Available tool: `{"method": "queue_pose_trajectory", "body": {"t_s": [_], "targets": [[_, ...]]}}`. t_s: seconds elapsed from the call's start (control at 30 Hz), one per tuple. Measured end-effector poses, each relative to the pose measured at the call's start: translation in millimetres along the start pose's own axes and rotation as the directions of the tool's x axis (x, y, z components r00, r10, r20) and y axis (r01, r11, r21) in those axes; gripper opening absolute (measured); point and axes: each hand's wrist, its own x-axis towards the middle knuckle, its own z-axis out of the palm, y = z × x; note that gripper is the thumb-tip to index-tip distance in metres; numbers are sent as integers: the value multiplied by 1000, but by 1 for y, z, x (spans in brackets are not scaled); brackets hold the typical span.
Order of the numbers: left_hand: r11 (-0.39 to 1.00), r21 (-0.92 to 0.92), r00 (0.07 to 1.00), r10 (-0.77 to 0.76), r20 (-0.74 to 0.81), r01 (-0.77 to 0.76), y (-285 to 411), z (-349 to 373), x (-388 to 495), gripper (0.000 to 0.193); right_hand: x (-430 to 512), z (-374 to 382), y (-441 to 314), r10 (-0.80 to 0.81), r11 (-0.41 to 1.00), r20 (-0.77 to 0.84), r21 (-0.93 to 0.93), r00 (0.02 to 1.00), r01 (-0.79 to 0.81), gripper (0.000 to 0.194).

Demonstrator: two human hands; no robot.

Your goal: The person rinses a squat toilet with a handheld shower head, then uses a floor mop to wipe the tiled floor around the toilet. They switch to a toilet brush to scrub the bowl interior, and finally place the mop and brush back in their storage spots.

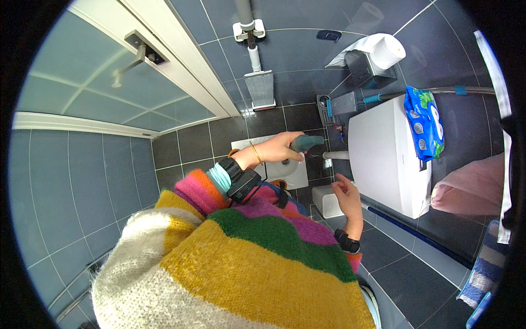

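Observation:
My left hand point(283, 147) is closed around a dark green piece point(307, 142) that looks like a folded cloth or pad; its exact kind I cannot tell. Below it, a white ceramic squat toilet point(302, 172) is set in the floor, partly hidden by my arm. Lower and to the right, my right hand point(347, 197) is empty, its fingers apart and loosely curled. A small white bin point(326, 202) stands close by that hand. The white cistern point(384, 160) is on the wall side, beyond my right hand.
A blue pack of wipes point(425, 123) lies on the cistern. Against the tiled wall are a flat mop point(261, 88), another mop head point(344, 103) and a toilet roll point(388, 51). A glazed door point(102, 82) is at left. A pink towel point(468, 185) hangs at right.

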Motion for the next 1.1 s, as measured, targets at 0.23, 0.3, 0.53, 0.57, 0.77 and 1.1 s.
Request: {"method": "queue_pose_trajectory", "body": {"t_s": [0.23, 0.3, 0.53, 0.57, 0.77, 1.1], "targets": [[999, -41, 1000, -7, -5, 6, -1, 13, 4, 26, 0, -6, 10, -22, 998, -24, -54, 999, 20, 38], [997, -54, 999, 46, -6, -46, -1, 20, 4, 27, -1, -7, 11, -41, 998, -26, -54, 999, 40, 37], [999, -32, 1000, 5, -20, -6, 9, 31, 17, 24, -8, -16, 27, 10, 1000, -35, -27, 999, -11, 36], [995, -99, 999, 10, -40, -14, 16, 30, 20, 21, -10, -16, 29, 4, 1000, -38, -13, 999, -5, 36], [981, -126, 989, 150, -17, -151, 112, 14, 44, 14, -2, -6, -19, -23, 1000, -12, -7, 1000, 23, 44], [545, 577, 536, 818, -208, -608, 274, 13, 106, 65, 117, 3, -167, -570, 722, -495, 80, 656, 687, 57]]}}
